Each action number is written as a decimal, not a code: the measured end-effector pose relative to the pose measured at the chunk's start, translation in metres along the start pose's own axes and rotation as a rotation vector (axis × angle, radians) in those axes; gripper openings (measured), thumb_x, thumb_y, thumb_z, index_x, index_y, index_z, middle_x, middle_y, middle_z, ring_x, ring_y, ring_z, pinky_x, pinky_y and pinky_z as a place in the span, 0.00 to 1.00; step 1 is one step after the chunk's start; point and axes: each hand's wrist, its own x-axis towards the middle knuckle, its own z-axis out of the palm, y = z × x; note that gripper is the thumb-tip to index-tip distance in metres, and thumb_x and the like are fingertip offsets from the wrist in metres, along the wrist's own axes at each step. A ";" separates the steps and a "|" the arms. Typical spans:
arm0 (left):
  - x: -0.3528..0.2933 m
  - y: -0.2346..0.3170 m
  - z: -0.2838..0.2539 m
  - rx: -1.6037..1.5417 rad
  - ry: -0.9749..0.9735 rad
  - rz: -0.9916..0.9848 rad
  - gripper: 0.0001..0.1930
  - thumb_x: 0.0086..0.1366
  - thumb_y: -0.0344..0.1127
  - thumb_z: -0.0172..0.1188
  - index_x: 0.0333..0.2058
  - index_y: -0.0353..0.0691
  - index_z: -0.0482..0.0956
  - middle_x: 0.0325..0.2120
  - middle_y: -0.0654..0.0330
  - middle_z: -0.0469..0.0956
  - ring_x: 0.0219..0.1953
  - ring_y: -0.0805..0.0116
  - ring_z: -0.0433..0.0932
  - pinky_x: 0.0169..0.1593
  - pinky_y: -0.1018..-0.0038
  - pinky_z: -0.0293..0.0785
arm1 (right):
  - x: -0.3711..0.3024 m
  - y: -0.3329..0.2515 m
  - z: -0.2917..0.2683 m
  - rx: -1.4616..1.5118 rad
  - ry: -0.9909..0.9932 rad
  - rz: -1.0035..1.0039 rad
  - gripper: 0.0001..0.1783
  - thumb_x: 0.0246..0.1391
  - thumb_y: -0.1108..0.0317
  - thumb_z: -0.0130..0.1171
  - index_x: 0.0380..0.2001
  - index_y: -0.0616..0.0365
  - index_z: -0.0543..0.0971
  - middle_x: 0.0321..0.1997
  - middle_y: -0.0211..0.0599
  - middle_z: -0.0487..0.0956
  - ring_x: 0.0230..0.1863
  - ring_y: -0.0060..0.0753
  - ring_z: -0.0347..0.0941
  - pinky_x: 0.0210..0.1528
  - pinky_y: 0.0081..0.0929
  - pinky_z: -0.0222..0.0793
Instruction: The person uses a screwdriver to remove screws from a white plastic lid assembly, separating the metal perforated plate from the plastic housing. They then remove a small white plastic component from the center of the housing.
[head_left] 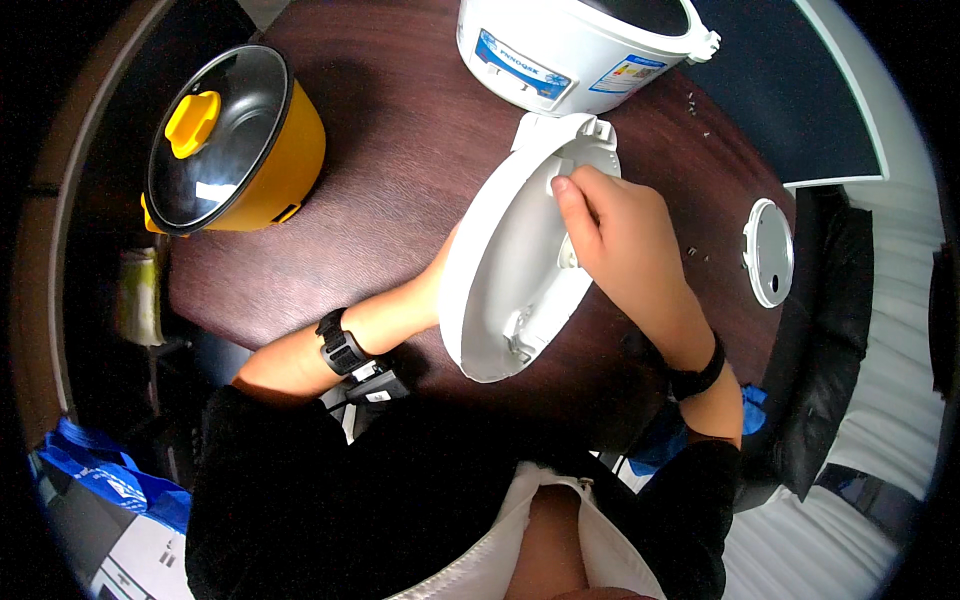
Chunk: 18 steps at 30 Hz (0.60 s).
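Note:
A white rice cooker lid shell (495,265) is tilted up over the table, its hollow inner side showing. My left hand (440,280) holds it from behind on the left; the fingers are hidden by the shell. My right hand (622,225) is closed at the shell's inner upper side, thumb and curled fingers pressed together near a small white part (563,172). What sits in that grip, if anything, is hidden. Just beyond the shell stands the white rice cooker body (530,60), with blue labels on its side.
At the far left of the brown table (380,180) is a yellow electric pot (285,150) with a glass lid. A round white cover (770,252) lies by the right edge. Several tiny screws (692,252) are scattered on the right. Lower left hangs a blue bag (110,470).

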 end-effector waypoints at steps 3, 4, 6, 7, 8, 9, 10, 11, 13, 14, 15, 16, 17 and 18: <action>0.000 0.004 0.005 0.112 0.002 0.085 0.20 0.65 0.32 0.51 0.54 0.32 0.64 0.45 0.57 0.73 0.43 0.74 0.74 0.44 0.77 0.74 | -0.002 0.001 -0.004 0.047 -0.037 0.059 0.09 0.54 0.65 0.54 0.24 0.57 0.71 0.20 0.41 0.73 0.21 0.45 0.73 0.23 0.39 0.66; 0.000 0.006 0.007 0.135 0.007 0.112 0.20 0.64 0.32 0.51 0.54 0.33 0.63 0.45 0.57 0.72 0.43 0.74 0.74 0.45 0.76 0.74 | -0.005 0.002 -0.007 0.036 -0.017 0.034 0.09 0.54 0.65 0.54 0.25 0.57 0.71 0.21 0.41 0.73 0.22 0.45 0.73 0.23 0.39 0.67; 0.000 0.005 0.005 0.113 -0.014 0.119 0.21 0.64 0.33 0.53 0.54 0.33 0.64 0.45 0.58 0.72 0.44 0.75 0.74 0.46 0.76 0.73 | -0.006 0.003 -0.009 -0.015 0.000 -0.041 0.08 0.54 0.65 0.55 0.26 0.56 0.71 0.24 0.41 0.74 0.23 0.44 0.74 0.24 0.38 0.67; 0.001 0.004 0.005 0.101 -0.027 0.120 0.22 0.63 0.33 0.53 0.54 0.33 0.64 0.45 0.58 0.72 0.44 0.75 0.73 0.46 0.76 0.73 | -0.005 0.004 -0.010 -0.056 -0.004 -0.090 0.08 0.54 0.65 0.55 0.27 0.56 0.71 0.25 0.41 0.75 0.23 0.44 0.74 0.24 0.38 0.67; 0.001 0.003 0.004 0.029 -0.019 0.086 0.22 0.63 0.33 0.53 0.54 0.33 0.64 0.45 0.58 0.72 0.44 0.75 0.73 0.46 0.76 0.73 | -0.005 0.005 -0.010 -0.095 -0.007 -0.139 0.07 0.53 0.65 0.55 0.28 0.56 0.71 0.26 0.40 0.75 0.24 0.44 0.74 0.24 0.38 0.68; 0.001 0.002 0.003 -0.041 -0.010 0.052 0.22 0.63 0.33 0.53 0.54 0.33 0.63 0.45 0.58 0.72 0.44 0.75 0.73 0.46 0.77 0.73 | -0.004 0.006 -0.010 -0.132 -0.022 -0.176 0.07 0.53 0.65 0.55 0.28 0.56 0.71 0.28 0.40 0.75 0.24 0.44 0.74 0.24 0.38 0.68; 0.001 0.001 0.002 -0.110 -0.001 0.017 0.22 0.63 0.33 0.53 0.54 0.33 0.63 0.45 0.58 0.72 0.43 0.75 0.73 0.46 0.77 0.73 | -0.003 0.006 -0.009 -0.168 -0.036 -0.213 0.07 0.53 0.64 0.55 0.29 0.55 0.71 0.29 0.40 0.75 0.24 0.44 0.74 0.23 0.38 0.68; 0.002 -0.002 0.000 -0.027 -0.015 0.041 0.21 0.64 0.33 0.53 0.55 0.33 0.63 0.45 0.58 0.72 0.43 0.75 0.73 0.46 0.77 0.73 | -0.002 0.007 -0.009 -0.204 -0.051 -0.251 0.08 0.53 0.64 0.56 0.29 0.55 0.70 0.30 0.40 0.75 0.24 0.43 0.74 0.23 0.37 0.68; 0.003 -0.006 -0.003 0.074 -0.021 0.073 0.21 0.65 0.33 0.51 0.55 0.34 0.63 0.46 0.58 0.72 0.44 0.75 0.73 0.46 0.77 0.72 | 0.000 0.006 -0.009 -0.206 -0.046 -0.262 0.08 0.54 0.64 0.54 0.28 0.56 0.70 0.25 0.40 0.74 0.22 0.43 0.73 0.22 0.36 0.67; 0.004 -0.006 -0.003 0.093 -0.013 0.080 0.21 0.65 0.33 0.51 0.55 0.34 0.63 0.46 0.58 0.71 0.44 0.75 0.73 0.46 0.77 0.72 | 0.001 0.005 -0.008 -0.207 -0.044 -0.268 0.08 0.54 0.64 0.54 0.27 0.56 0.70 0.23 0.40 0.74 0.21 0.43 0.72 0.22 0.35 0.67; 0.003 -0.006 0.000 0.047 0.018 0.069 0.21 0.66 0.33 0.50 0.56 0.35 0.62 0.46 0.58 0.71 0.45 0.75 0.72 0.46 0.77 0.72 | 0.001 0.003 -0.006 -0.096 -0.078 -0.146 0.09 0.55 0.64 0.52 0.27 0.57 0.70 0.20 0.40 0.72 0.21 0.43 0.72 0.22 0.35 0.66; 0.003 -0.006 0.002 0.001 0.048 0.058 0.21 0.66 0.33 0.50 0.56 0.35 0.62 0.47 0.58 0.71 0.45 0.74 0.72 0.47 0.77 0.72 | 0.001 0.002 -0.002 0.016 -0.110 -0.024 0.10 0.56 0.64 0.51 0.26 0.58 0.70 0.18 0.40 0.71 0.20 0.44 0.72 0.21 0.35 0.66; 0.003 -0.006 0.001 0.018 0.032 0.059 0.21 0.66 0.33 0.50 0.56 0.36 0.61 0.47 0.58 0.70 0.46 0.74 0.72 0.47 0.76 0.71 | 0.001 0.002 0.000 0.127 -0.142 0.099 0.11 0.56 0.64 0.50 0.25 0.59 0.69 0.15 0.40 0.70 0.20 0.44 0.71 0.21 0.35 0.65; 0.004 -0.005 0.000 0.034 0.016 0.060 0.22 0.66 0.34 0.50 0.57 0.36 0.61 0.48 0.57 0.70 0.47 0.74 0.71 0.48 0.76 0.71 | 0.002 0.001 -0.003 0.357 -0.262 0.296 0.11 0.58 0.64 0.48 0.25 0.60 0.70 0.14 0.42 0.69 0.18 0.43 0.71 0.22 0.34 0.65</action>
